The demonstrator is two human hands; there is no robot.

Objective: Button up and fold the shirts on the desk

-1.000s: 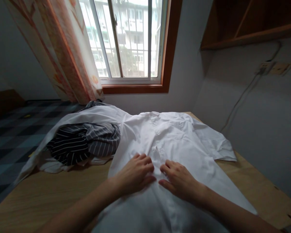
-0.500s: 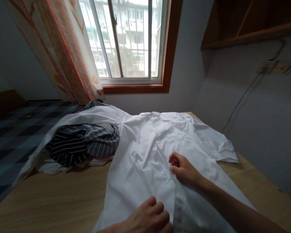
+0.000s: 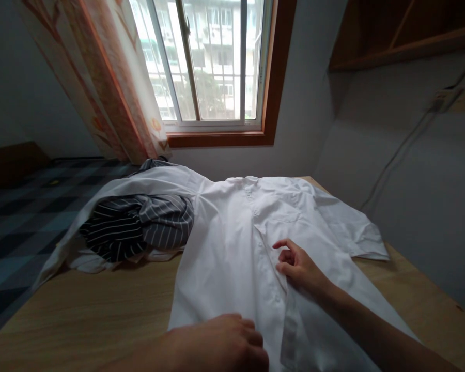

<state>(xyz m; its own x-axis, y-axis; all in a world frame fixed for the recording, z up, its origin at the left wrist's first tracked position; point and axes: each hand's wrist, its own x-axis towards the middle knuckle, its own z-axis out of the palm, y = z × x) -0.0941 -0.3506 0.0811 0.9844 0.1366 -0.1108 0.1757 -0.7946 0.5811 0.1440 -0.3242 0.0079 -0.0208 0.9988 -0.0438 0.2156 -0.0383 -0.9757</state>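
Striped clothes (image 3: pixel 139 227) beside white shirt (image 3: pixel 225 243); left hand (image 3: pixel 220 346) flat, right hand (image 3: pixel 300 266) half-curled on it.

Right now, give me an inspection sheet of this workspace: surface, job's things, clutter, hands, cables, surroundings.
Surface: wooden table, bare wood showing at the near left and at the right edge.
Job's things: white shirt spread front up, collar towards the window, placket parted near the bottom.
Clutter: striped garment bunched beside the shirt on the curtain side, lying on more white cloth.
Hands: left hand on the shirt's lower front, fingers bent; right hand at the placket, fingers loosely curled; grip of either unclear.
Cables: cable runs down the right wall from a socket.
Surroundings: window, patterned curtain, wooden shelf, checked surface at left.
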